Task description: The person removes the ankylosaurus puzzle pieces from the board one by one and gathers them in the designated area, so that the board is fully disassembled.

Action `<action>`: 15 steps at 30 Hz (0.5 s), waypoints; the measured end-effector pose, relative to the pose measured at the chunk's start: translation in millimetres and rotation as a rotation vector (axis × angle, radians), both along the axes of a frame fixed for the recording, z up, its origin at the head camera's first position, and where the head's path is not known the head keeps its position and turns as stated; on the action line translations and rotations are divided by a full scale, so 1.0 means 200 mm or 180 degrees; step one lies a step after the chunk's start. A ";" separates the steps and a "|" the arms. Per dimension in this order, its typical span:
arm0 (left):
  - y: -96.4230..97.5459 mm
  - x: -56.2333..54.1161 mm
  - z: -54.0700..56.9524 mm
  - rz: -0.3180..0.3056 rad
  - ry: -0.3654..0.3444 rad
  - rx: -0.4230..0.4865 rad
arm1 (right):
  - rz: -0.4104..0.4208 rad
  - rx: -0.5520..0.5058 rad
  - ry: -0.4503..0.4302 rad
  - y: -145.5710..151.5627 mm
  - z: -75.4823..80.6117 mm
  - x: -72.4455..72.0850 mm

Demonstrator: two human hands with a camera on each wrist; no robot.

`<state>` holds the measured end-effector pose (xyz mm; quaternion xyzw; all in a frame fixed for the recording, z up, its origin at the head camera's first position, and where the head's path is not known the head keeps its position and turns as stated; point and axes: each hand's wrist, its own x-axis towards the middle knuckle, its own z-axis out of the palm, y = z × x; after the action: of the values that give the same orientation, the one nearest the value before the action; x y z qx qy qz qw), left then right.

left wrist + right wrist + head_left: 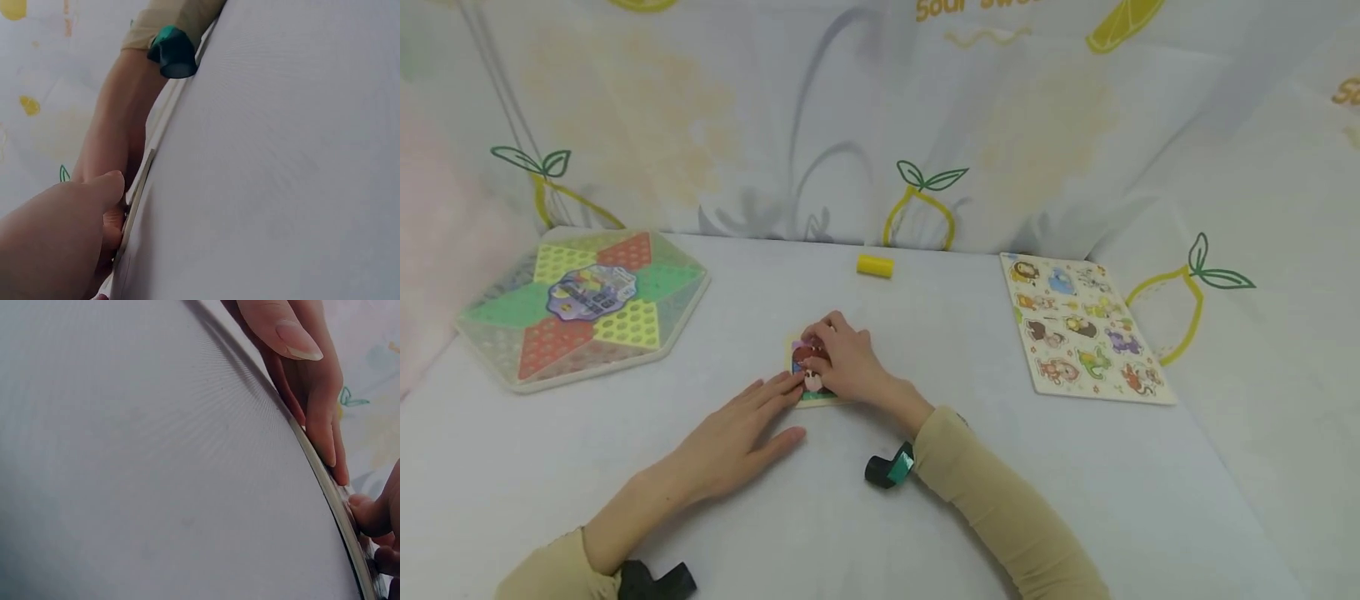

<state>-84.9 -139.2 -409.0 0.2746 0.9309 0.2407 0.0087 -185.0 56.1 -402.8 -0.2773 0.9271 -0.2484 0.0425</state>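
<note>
A small picture puzzle board with cartoon figures lies flat on the white table; both hands partly cover it. My left hand rests at its left side, fingers straight and fingertips touching the edge. From the right, my right hand bends over the board, thumb and fingers curled down onto the reddish-brown part of the picture. Whether a loose piece sits between them is hidden. The right wrist view shows the board's thin edge, the left hand along it and the right fingertips on top.
A hexagonal Chinese checkers board lies at the left. Near the back edge is a yellow cylinder. At the right lies a flat board with cartoon animals. A lemon-print cloth hangs behind. Black devices sit at the wrists.
</note>
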 end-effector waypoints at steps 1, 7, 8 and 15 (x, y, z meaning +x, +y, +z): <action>0.00 0.00 0.00 -0.0007 0.0009 0.0014 | 0.0015 -0.0012 0.0008 0.00 0.00 0.00; -0.02 -0.01 -0.02 -0.0055 0.0036 0.0035 | 0.0088 -0.0016 0.0050 -0.01 0.01 0.00; -0.02 -0.01 -0.02 -0.0053 0.0037 0.0032 | 0.0088 -0.0005 0.0068 -0.01 0.01 0.00; -0.01 -0.01 -0.04 -0.0069 0.0111 0.0056 | 0.0057 0.0017 0.0065 0.02 0.01 -0.01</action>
<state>-87.0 -141.2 -417.6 0.2889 0.9257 0.2439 -0.0073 -187.3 59.5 -401.3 -0.2880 0.9257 -0.2427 0.0360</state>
